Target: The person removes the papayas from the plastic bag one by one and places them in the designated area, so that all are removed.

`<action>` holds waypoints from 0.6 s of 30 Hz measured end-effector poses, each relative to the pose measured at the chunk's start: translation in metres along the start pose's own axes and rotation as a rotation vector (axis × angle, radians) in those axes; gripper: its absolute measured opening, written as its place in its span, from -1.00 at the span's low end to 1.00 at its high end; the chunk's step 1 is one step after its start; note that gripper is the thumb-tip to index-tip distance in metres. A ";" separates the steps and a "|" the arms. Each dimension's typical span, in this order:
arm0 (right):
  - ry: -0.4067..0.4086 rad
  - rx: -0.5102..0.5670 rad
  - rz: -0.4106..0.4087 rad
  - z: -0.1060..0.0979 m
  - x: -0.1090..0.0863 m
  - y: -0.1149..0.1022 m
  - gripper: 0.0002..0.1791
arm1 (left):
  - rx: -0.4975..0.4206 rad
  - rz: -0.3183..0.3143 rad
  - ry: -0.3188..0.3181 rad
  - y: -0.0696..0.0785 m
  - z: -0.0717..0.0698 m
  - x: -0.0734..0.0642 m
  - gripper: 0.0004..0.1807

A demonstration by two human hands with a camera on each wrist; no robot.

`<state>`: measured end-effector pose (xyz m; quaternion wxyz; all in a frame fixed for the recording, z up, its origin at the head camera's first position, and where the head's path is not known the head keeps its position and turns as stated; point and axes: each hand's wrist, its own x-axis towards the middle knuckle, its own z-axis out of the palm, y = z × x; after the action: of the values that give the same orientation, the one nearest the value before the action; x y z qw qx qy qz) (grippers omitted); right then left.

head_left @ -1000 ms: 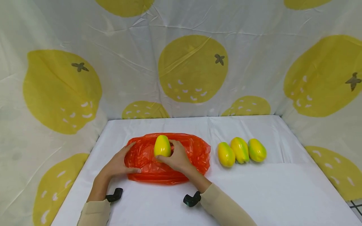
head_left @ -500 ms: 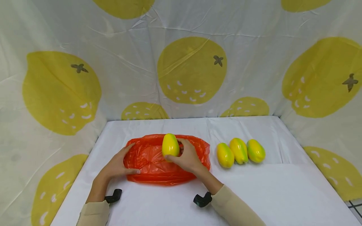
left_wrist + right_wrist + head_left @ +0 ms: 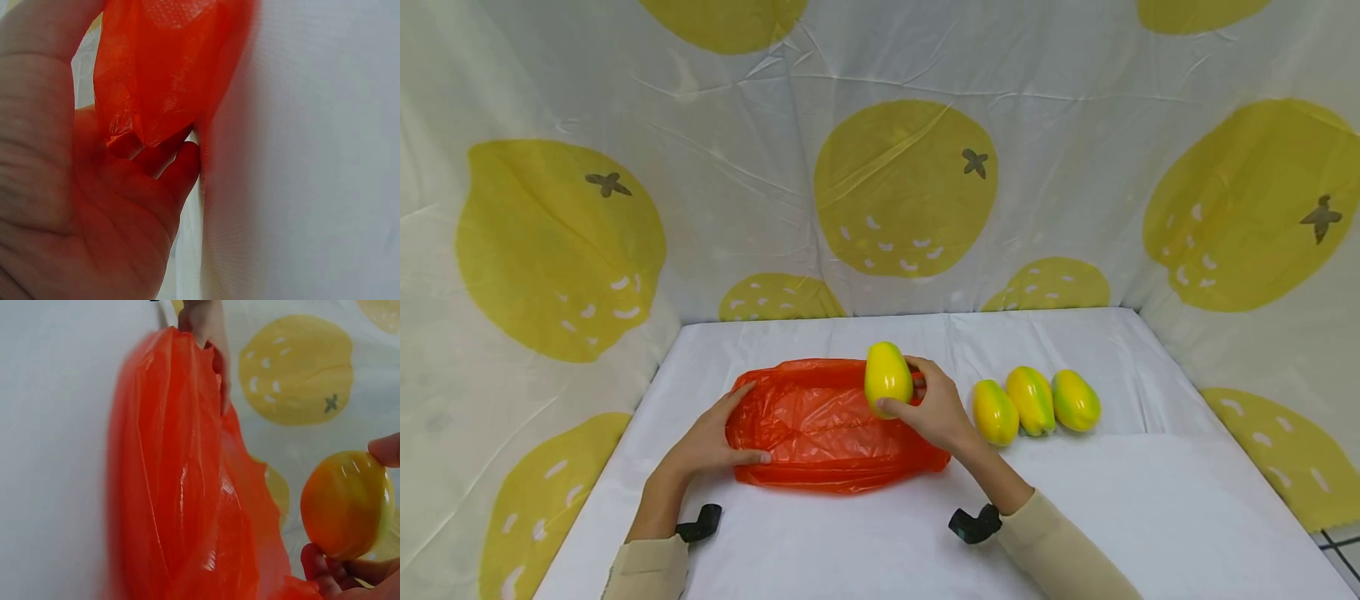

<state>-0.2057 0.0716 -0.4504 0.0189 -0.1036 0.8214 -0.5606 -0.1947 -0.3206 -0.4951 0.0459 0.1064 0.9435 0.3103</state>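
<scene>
My right hand (image 3: pixel 936 408) holds a glossy yellow papaya (image 3: pixel 887 379) between thumb and fingers, above the right part of a red plastic bag (image 3: pixel 820 425). In the right wrist view the papaya (image 3: pixel 347 503) shows orange and yellow, with fingertips at its upper and lower ends. The bag lies with its mouth spread wide. My left hand (image 3: pixel 703 437) touches its left end, thumb along the near rim and fingers spread toward the far rim. In the left wrist view the red film (image 3: pixel 169 69) covers part of the left fingers (image 3: pixel 181 169).
Three yellow-green papayas (image 3: pixel 1032 400) lie side by side to the right of the bag. A white cloth (image 3: pixel 820 550) covers the table. Behind and beside it hangs a lemon-print curtain (image 3: pixel 745 192).
My right hand has moved right and slightly up with the papaya, from over the middle of the bag toward its right end. The left hand stays at the left end.
</scene>
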 end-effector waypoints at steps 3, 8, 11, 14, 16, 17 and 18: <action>0.014 -0.021 0.013 -0.011 -0.003 0.000 -0.11 | 0.002 -0.007 -0.002 0.000 0.001 0.000 0.40; 0.007 -0.053 0.027 -0.029 -0.010 -0.002 -0.09 | 0.014 -0.008 -0.002 0.000 0.001 0.001 0.40; -0.004 -0.068 0.018 -0.039 -0.014 0.000 -0.08 | 0.018 -0.013 -0.002 -0.002 0.000 0.002 0.41; -0.005 -0.062 0.007 -0.049 -0.018 0.002 -0.08 | 0.023 -0.017 -0.001 -0.003 0.000 0.002 0.41; -0.001 -0.067 0.015 -0.057 -0.020 0.005 -0.07 | 0.016 -0.015 -0.003 -0.003 0.000 0.001 0.40; 0.000 -0.065 0.018 -0.061 -0.021 0.006 -0.07 | 0.015 -0.014 -0.004 -0.003 0.000 0.001 0.40; 0.004 -0.068 0.024 -0.066 -0.022 0.008 -0.07 | 0.013 -0.012 -0.004 -0.003 0.001 0.001 0.40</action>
<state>-0.1954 0.1386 -0.4351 0.0206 -0.0931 0.8413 -0.5321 -0.1960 -0.3222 -0.4973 0.0493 0.1015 0.9460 0.3039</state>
